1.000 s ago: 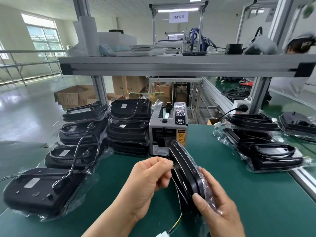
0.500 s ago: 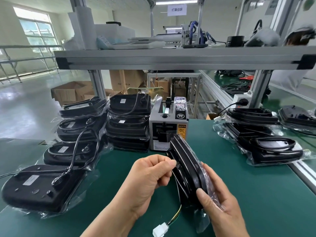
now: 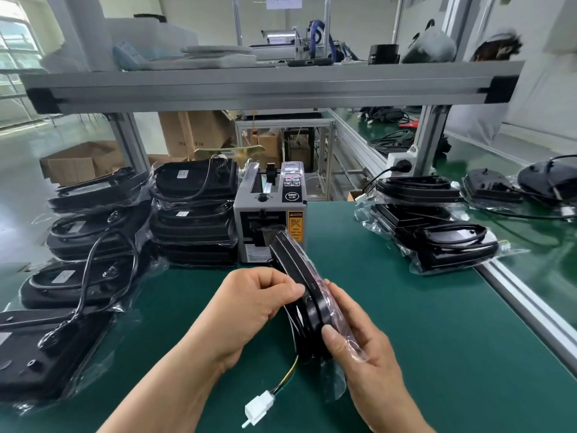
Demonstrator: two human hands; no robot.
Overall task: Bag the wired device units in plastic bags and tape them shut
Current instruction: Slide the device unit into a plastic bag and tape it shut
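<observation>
With the left hand [image 3: 249, 307] pinching at the edge of the device unit [image 3: 296, 270], held on its edge above the table [image 3: 437, 339] near the tape dispenser [image 3: 270, 210], the hanging white connector [image 3: 259, 407] should, I think, be tucked into the plastic bag [image 3: 335, 379] first, while the right hand [image 3: 365, 348] grips both firmly.

sign [image 3: 283, 0]: cut by top edge | bagged unit [image 3: 46, 354]: cut by left edge | caution label [image 3: 295, 225]: text unreadable
</observation>
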